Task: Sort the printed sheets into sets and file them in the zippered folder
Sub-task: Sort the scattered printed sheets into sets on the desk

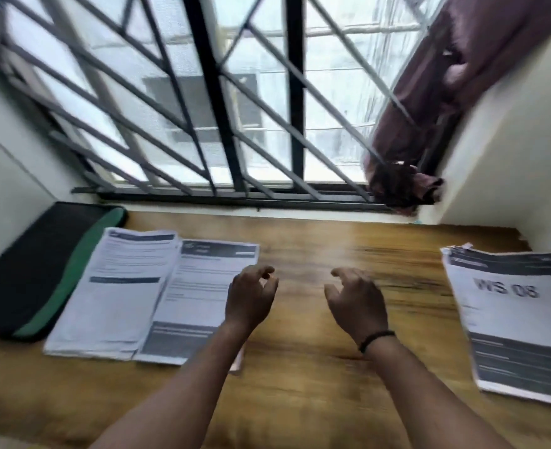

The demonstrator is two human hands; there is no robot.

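Both hands hang empty over the bare middle of the desk [300,367], fingers loosely curled and grasping nothing. The left hand [250,298] hovers at the right edge of the second stack [199,299], at centre left; whether it touches the paper I cannot tell. The right hand [357,303], with a dark band at its wrist, is well apart from any sheet.

Touching that stack on its left is the first stack [112,293]. Further left, in the lower left of the frame, the folder [24,270] lies flat, black with a green edge; whether it is zipped is unclear. At far right lies a third stack [514,322], its top sheet headed "WS 08".

The sorting looks nearly or wholly done, with filing not begun. The next move likely calls for bringing the folder in and opening it, then squaring each stack before sliding it in.
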